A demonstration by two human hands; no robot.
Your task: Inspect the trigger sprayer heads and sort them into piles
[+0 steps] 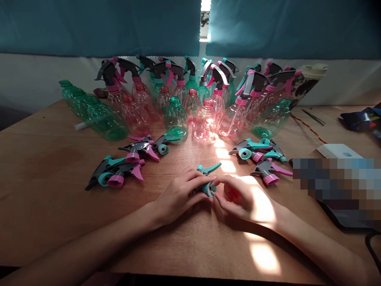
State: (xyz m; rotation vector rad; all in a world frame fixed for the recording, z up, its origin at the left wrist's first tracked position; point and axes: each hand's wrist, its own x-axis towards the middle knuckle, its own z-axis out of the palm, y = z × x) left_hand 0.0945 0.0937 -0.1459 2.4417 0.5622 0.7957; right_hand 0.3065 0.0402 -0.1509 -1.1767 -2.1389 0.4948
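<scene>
My left hand [183,190] is closed around a grey and teal trigger spray head [208,189] just above the wooden table. Its teal lever points up to the right, and its collar faces my right hand [242,194]. The thumb and forefinger of that hand pinch at the collar's rim; whether a small part sits between the fingertips is unclear. Loose spray heads lie on both sides: a pink-collared one [117,178] at left and another pink-collared one [269,172] at right. Beyond stand open bottles, including a green bottle [176,119] and a pink bottle [204,121].
Behind are several bottles fitted with spray heads, such as a pink one [235,115]. Green bottles [104,119] lean at the left. A white box [339,151], a pair of tweezers [313,117] and a dark pouch [360,119] lie at the right.
</scene>
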